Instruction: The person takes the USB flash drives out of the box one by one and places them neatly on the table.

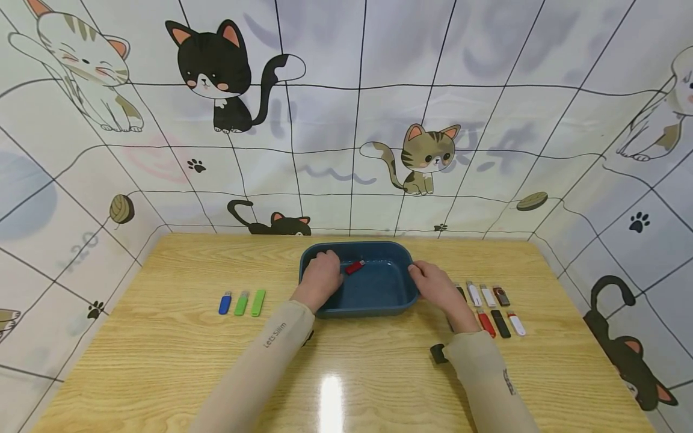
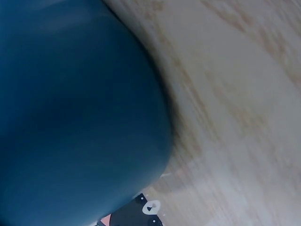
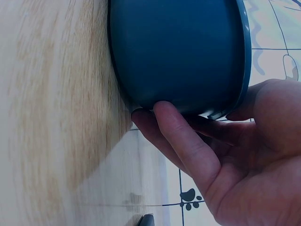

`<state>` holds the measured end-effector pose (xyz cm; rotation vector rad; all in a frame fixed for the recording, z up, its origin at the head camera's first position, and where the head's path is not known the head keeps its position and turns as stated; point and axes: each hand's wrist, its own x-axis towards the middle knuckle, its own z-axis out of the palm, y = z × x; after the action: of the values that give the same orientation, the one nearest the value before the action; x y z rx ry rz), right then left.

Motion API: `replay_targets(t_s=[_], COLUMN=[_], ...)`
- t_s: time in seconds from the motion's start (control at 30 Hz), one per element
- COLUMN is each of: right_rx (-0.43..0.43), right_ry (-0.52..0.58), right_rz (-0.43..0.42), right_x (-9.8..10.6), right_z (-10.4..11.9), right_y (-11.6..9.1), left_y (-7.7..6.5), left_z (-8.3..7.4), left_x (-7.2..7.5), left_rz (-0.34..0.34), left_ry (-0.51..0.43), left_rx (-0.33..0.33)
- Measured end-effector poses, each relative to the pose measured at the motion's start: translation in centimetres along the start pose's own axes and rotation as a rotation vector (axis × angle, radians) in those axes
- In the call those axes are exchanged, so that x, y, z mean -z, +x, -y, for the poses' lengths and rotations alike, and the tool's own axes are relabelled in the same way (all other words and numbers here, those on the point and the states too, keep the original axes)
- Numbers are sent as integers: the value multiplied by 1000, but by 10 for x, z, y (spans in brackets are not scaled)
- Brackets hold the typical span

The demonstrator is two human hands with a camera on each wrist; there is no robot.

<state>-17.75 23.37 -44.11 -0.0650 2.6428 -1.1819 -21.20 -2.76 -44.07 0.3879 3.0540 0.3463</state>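
A dark blue rectangular bin (image 1: 373,285) sits at the back middle of the wooden table, with a red USB flash drive (image 1: 355,267) lying inside it. My left hand (image 1: 322,278) reaches over the near-left side into the bin's left end; its fingers are hidden, and I cannot tell whether they hold something. The left wrist view shows only the bin's outer wall (image 2: 84,113) beside the tabletop. My right hand (image 1: 433,285) grips the bin's right end. In the right wrist view, the thumb is at the rim and the fingers (image 3: 186,141) lie against the outer wall.
Left of the bin, a blue USB drive (image 1: 224,303) and two green ones (image 1: 258,303) lie in a row. Several more, among them a red (image 1: 486,323), a black (image 1: 500,324) and a white one (image 1: 517,323), lie beyond my right forearm. A cat-print cloth (image 1: 325,120) surrounds the table.
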Motion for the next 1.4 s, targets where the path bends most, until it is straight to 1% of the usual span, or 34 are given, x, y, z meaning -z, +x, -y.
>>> replay_targets(t_s=[0.07, 0.2, 0.43, 0.7, 0.87, 0.97, 1.2, 1.3, 1.4], right_rx=[-1, -2, 6, 0, -3, -3, 11, 24, 35], right_ry=[2, 4, -8, -1, 0, 0, -8, -12, -18], right_rz=[3, 7, -1, 5, 8, 8, -1, -9, -13], right_x=[0, 0, 0, 0, 0, 0, 0, 0, 1], right_z=[0, 1, 2, 2, 2, 2, 1, 1, 2], right_y=[0, 0, -1, -1, -2, -2, -2, -1, -1], left_y=[0, 2, 3, 3, 0, -4, -9, -12, -17], left_z=[1, 4, 6, 6, 5, 4, 5, 5, 6], left_x=[0, -2, -3, -3, -1, 3, 11, 16, 21], left_rz=[2, 9, 28, 40, 11, -16, -83, -91, -85], left_ry=[16, 6, -74, -100, -92, -106, -178, -196, -244], left_rx=[-23, -39, -18, 8, 8, -1, -17, -15, -2])
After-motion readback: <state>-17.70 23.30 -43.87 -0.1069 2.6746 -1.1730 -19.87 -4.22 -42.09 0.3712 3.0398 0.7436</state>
